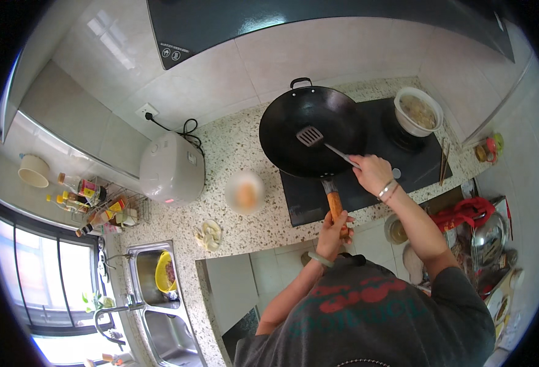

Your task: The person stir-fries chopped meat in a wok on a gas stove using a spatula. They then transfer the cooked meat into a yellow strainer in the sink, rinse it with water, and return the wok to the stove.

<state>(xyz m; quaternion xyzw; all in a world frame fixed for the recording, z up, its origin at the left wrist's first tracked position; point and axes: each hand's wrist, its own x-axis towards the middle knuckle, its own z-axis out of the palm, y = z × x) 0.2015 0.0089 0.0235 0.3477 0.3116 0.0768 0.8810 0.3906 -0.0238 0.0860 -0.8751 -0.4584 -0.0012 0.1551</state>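
Observation:
A large black wok (281,134) sits on the dark cooktop (309,205), its wooden handle (333,200) toward me. My left hand (332,235) is wrapped round the end of that handle. In my right hand (373,174) is the handle of a slotted spatula (310,136), closed in the fingers. The spatula's flat slotted head is over the inside of the wok, and I cannot tell whether it touches the metal. No food shows in the wok. Left of the wok, a pale bowl (245,192) with something orange in it stands on the speckled counter (223,147).
A white pot (417,112) of food stands at the cooktop's right, with chopsticks (444,162) nearby. A rice cooker (170,169) is plugged in at the left. Pale peelings or slices (209,235) lie near the sink (168,327), which holds a yellow basket (164,273). A range hood (318,15) overhangs.

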